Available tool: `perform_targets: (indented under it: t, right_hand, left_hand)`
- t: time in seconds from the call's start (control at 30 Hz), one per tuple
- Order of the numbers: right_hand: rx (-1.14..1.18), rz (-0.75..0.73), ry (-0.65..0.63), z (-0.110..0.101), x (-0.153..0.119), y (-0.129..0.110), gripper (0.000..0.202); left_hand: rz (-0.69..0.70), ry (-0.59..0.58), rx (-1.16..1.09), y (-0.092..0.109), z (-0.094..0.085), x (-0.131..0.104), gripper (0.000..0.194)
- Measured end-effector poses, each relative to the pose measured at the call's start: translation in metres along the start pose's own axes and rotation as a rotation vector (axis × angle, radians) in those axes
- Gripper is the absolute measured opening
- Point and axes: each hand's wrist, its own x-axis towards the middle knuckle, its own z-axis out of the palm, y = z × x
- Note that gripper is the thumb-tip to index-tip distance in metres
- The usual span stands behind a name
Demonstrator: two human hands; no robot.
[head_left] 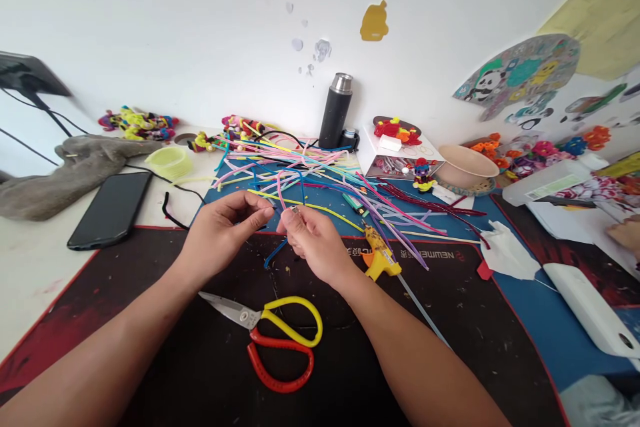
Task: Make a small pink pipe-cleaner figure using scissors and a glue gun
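My left hand (227,230) and my right hand (317,240) meet fingertip to fingertip above the dark mat, both closed in a pinch. Between them is a thin blue pipe cleaner (271,259), its bent end showing below my fingers; the gripped part is mostly hidden. A pink pipe cleaner (281,188) curves just behind my right fingertips, and I cannot tell whether it is held. Scissors (245,317) with one yellow and one red handle lie slightly open below my hands. To the right of my right hand rests a yellow glue gun (381,257) with a glue stick in its back.
Behind my hands spreads a pile of coloured pipe cleaners (320,163). A black thermos (336,113) and a white box (395,157) stand by the wall. A phone (111,208) lies left; a face mask (510,250) and white device (590,307) lie right. Another person's hand (627,233) shows far right.
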Motion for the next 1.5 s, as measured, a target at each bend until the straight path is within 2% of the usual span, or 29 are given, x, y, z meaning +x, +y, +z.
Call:
perform_targets:
  t: [0.17, 0.4, 0.73, 1.2, 1.5]
  right_hand:
    - [-0.034, -0.033, -0.049, 0.0003, 0.0, 0.004, 0.067]
    - [-0.268, -0.095, -0.023, 0.0023, -0.0008, 0.0043, 0.059]
    - [-0.429, -0.049, 0.004, 0.0056, 0.0004, 0.0064, 0.053]
    - [-0.469, -0.016, 0.019, 0.0075, 0.0017, 0.0075, 0.048]
    - [-0.494, 0.004, 0.016, 0.0088, 0.0023, 0.0069, 0.046]
  left_hand:
    - [-0.008, 0.002, 0.005, -0.0032, -0.0004, 0.0001, 0.054]
    - [0.001, -0.003, -0.002, -0.0093, -0.0006, -0.0003, 0.046]
    - [-0.013, -0.019, 0.008, -0.0067, 0.0009, 0.0, 0.051]
    - [-0.011, -0.022, 0.03, -0.0069, 0.001, -0.0002, 0.047]
    - [-0.022, -0.018, 0.023, -0.0052, 0.0021, -0.0003, 0.054]
